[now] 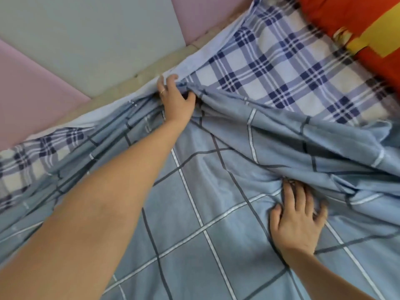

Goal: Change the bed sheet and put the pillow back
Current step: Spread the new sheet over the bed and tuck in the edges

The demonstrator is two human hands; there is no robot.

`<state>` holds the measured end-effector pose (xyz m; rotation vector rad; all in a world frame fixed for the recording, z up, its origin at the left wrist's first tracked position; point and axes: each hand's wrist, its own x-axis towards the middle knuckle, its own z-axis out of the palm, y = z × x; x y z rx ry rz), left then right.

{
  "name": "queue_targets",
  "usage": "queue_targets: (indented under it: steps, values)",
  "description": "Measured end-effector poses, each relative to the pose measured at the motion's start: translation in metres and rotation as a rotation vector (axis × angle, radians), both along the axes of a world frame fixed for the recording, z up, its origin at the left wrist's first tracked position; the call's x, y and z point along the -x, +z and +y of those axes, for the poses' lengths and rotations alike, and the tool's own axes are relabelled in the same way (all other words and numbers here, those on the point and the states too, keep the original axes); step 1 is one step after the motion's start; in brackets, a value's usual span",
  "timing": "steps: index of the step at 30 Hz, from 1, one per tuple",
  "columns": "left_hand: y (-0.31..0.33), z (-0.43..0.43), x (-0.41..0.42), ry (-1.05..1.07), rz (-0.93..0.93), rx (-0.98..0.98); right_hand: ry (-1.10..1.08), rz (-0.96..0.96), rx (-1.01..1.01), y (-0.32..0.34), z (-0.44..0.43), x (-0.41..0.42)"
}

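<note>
**A:** Left hand (176,100) grips a bunch of the grey grid sheet (194,213) by the wall, fingers curled round it!

**B:** Right hand (298,215) presses flat nearer us, fingers spread. Plaid sheet (281,68) beyond that grip lies uncovered. Roughly half spread, I'd say; tucking and pillow remain.

left hand (176,98) grips bunched edge of blue grid sheet (194,202) (beside the wall panels (86,40)) | right hand (297,215) presses it flat | plaid sheet (281,68) underneath
</note>
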<state>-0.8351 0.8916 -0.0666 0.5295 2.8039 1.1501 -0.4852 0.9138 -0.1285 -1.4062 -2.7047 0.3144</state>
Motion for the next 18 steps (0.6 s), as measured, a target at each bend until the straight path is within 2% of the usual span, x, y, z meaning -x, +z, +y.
queue_targets:
  steps: [2, 4, 5, 8, 9, 11, 13, 16, 18]
  values:
    - [0.0, 0.006, -0.021, -0.002, -0.011, 0.126, 0.009, -0.013, 0.003, 0.001, 0.0, 0.001]
    - [-0.006, -0.007, -0.075, -0.118, 0.014, 0.377, 0.008, -0.035, 0.005, 0.001, -0.002, 0.001]
    - [-0.011, -0.02, -0.107, -0.289, 0.053, 0.437, 0.005, -0.037, 0.008, 0.001, -0.002, 0.002]
    - [-0.033, -0.062, -0.175, -1.025, 0.306, 0.604, -0.01, -0.052, 0.019, 0.0, -0.001, 0.003]
    - [-0.039, -0.061, -0.175, -1.131, 0.35, 0.646, -0.015, -0.053, 0.019, 0.0, 0.0, 0.003]
    - [-0.042, -0.033, -0.152, -1.086, 0.331, 0.688, -0.011, -0.049, 0.014, -0.001, 0.001, 0.002]
    - [-0.039, 0.018, -0.119, -0.873, 0.175, 0.687, 0.001, -0.048, 0.006, -0.002, 0.001, 0.003]
    - [-0.019, 0.099, -0.064, -0.519, -0.139, 0.521, 0.001, -0.06, 0.013, -0.004, 0.001, 0.002]
    - [-0.007, 0.133, -0.036, -0.364, -0.246, 0.421, 0.007, -0.076, 0.019, -0.005, 0.001, 0.002]
